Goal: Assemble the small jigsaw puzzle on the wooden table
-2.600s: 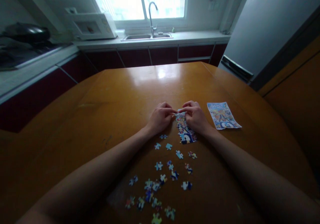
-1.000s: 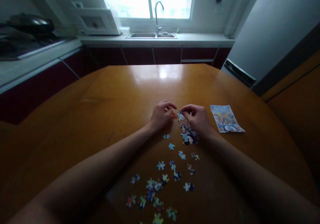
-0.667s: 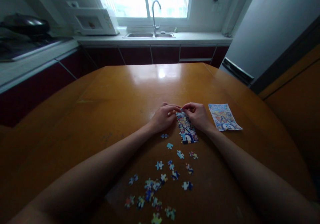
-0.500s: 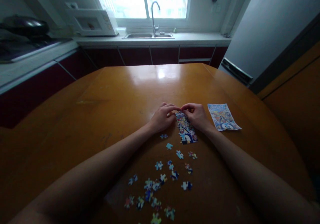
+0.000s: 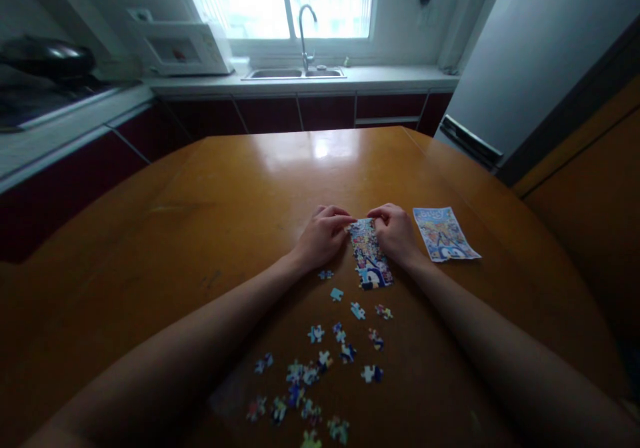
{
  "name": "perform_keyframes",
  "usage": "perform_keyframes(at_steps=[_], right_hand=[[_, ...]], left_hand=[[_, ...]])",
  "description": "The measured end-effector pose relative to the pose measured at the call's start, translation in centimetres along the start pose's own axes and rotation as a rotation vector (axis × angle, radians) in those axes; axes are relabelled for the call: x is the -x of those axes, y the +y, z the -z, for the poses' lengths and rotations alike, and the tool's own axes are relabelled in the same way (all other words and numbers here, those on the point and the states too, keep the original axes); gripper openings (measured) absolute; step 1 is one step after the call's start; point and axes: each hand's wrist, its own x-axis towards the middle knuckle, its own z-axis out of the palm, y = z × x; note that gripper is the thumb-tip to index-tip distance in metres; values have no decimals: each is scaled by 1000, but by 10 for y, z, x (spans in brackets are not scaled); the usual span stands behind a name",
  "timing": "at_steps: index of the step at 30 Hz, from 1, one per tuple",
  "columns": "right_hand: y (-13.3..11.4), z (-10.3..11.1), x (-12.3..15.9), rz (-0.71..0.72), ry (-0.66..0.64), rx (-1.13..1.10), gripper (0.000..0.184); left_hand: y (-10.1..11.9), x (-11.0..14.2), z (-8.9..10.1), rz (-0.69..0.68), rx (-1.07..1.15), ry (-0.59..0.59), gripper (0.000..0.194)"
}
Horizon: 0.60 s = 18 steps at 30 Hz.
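A partly joined jigsaw puzzle (image 5: pixel 371 251) lies on the wooden table between my hands, a narrow upright strip with a colourful crowd picture and a blue cartoon face at its near end. My left hand (image 5: pixel 324 236) is closed at its upper left edge, index fingertip on the corner and thumb beside it. Curled round the upper right edge, my right hand (image 5: pixel 394 233) covers part of that side. Just below my left hand lies a loose jigsaw piece (image 5: pixel 326 275), with a light blue piece (image 5: pixel 337 295) nearer me.
A printed picture sheet (image 5: pixel 444 235) lies right of my right hand. Several loose jigsaw pieces (image 5: pixel 295 373) are scattered on the near part of the wooden table (image 5: pixel 240 188). Beyond it are a counter with a sink (image 5: pixel 277 73), a microwave (image 5: pixel 183 49) and a fridge (image 5: pixel 530 55).
My fingertips have parted at the puzzle's top edge, where they met before. The right hand has moved slightly up, and the top row of the puzzle now shows between the hands.
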Motion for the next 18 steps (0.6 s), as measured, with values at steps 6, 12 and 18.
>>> perform_keyframes(at_steps=[6, 12, 18], right_hand=[[0, 0, 0, -10, -11, 5, 22], [-3, 1, 0, -6, -20, 19, 22], [-6, 2, 1, -12, -36, 35, 22]], left_hand=[[8, 4, 4, -96, -75, -109, 29], [5, 2, 3, -59, -52, -66, 28], [6, 2, 4, -39, 12, -45, 27]])
